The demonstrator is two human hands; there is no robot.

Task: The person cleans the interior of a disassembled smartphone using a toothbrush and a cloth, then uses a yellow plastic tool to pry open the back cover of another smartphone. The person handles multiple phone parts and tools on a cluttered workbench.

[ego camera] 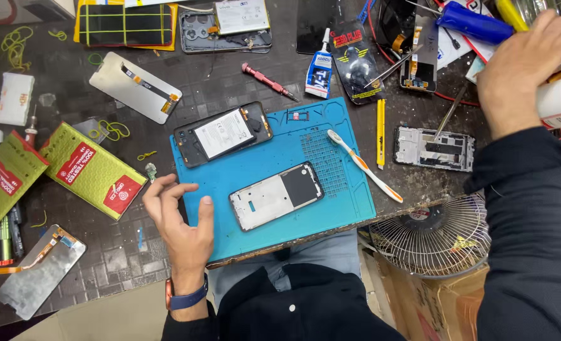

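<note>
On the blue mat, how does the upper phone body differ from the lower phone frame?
The upper phone body is black and still carries a white-labelled battery; the lower phone frame is silvery, with no battery and one dark end. The upper one overhangs the blue mat at its left edge; the lower one lies wholly on it. Both lie flat, tilted alike.

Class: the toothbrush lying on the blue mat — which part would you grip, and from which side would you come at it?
Grip the toothbrush by its orange-and-white handle, probably from above at the lower right. It lies flat and slanted, bristle head up-left on the blue mat, handle end past the mat's right edge, clear of the phone frame.
</note>
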